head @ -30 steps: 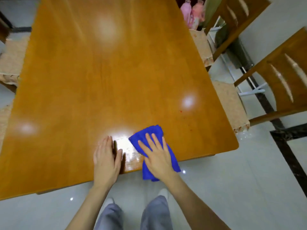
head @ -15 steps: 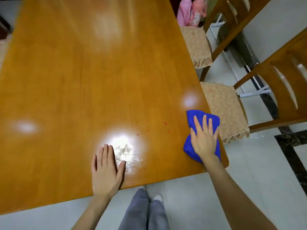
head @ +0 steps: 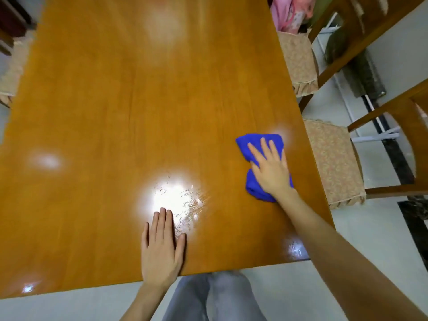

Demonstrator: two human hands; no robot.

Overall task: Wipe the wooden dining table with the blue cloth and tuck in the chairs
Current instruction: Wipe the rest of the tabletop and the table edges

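Note:
The glossy wooden dining table fills most of the view. A crumpled blue cloth lies on its right part, close to the right edge. My right hand presses flat on the cloth with the fingers spread. My left hand rests flat on the bare table near the front edge, fingers together, holding nothing. Two wooden chairs stand along the right side, the near chair and the far chair, each with a beige patterned cushion and pulled out from the table.
A wet, streaky patch glints under a light reflection ahead of my left hand. Pink bottles stand beyond the far chair. Part of another cushioned chair shows at the left edge. My legs are under the front edge.
My right hand slid the cloth from the front middle to the right corner, then farther up along the right edge. The left hand stayed flat near the front edge.

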